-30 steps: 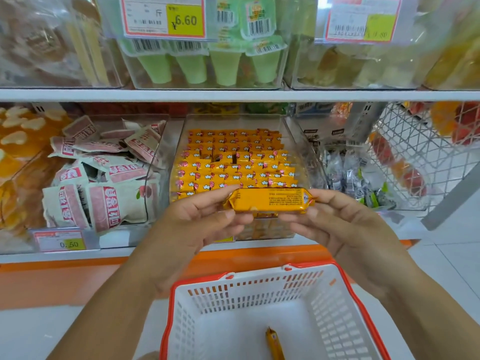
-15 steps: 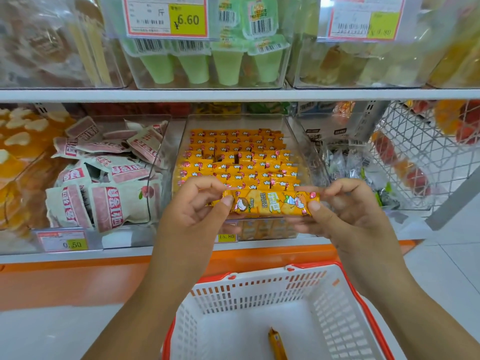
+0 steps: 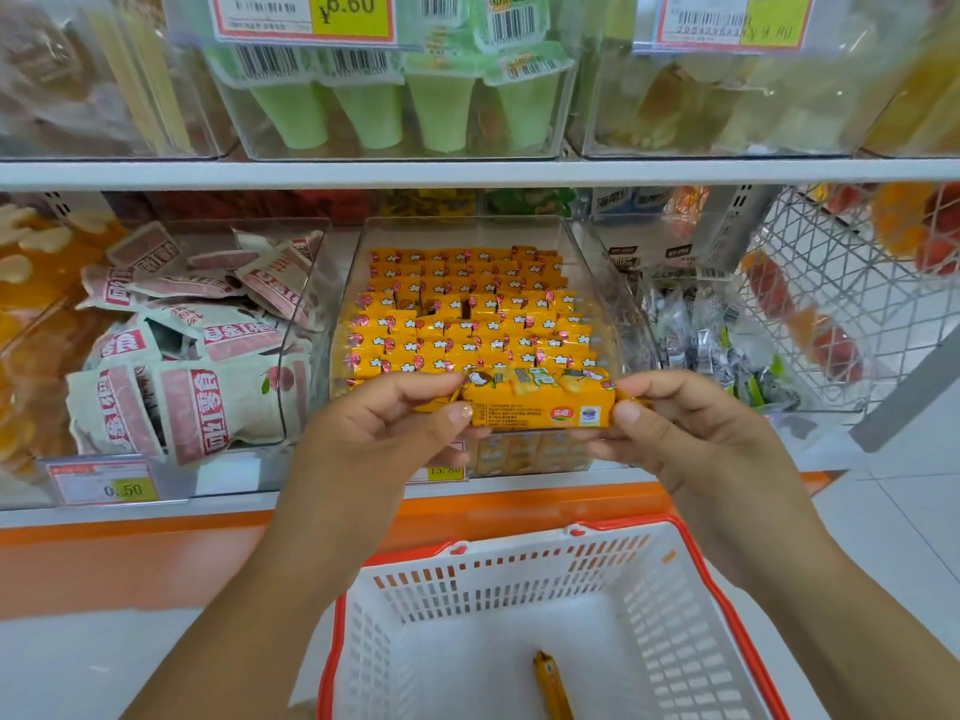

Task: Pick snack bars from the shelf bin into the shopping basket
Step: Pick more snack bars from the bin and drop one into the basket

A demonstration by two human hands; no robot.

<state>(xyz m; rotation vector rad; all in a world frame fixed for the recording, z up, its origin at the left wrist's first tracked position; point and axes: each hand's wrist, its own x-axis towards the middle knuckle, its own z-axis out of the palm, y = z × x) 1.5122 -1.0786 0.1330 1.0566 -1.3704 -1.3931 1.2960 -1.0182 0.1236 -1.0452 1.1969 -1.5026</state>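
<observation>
One white, red-rimmed shopping basket [image 3: 519, 550] sits open below the wrists. One clear shelf bin [image 3: 462, 221] just beyond the fingertips holds packed bars [image 3: 467, 324] in rows too many to count. The left hand [image 3: 395, 433] and right hand [image 3: 691, 444] each pinch one end of a single orange snack bar [image 3: 540, 407], level between them and hiding the bin's front. A second bar [image 3: 553, 685] lies on the basket floor. Pink pouches [image 3: 208, 397] fill the bin left of the fingers.
</observation>
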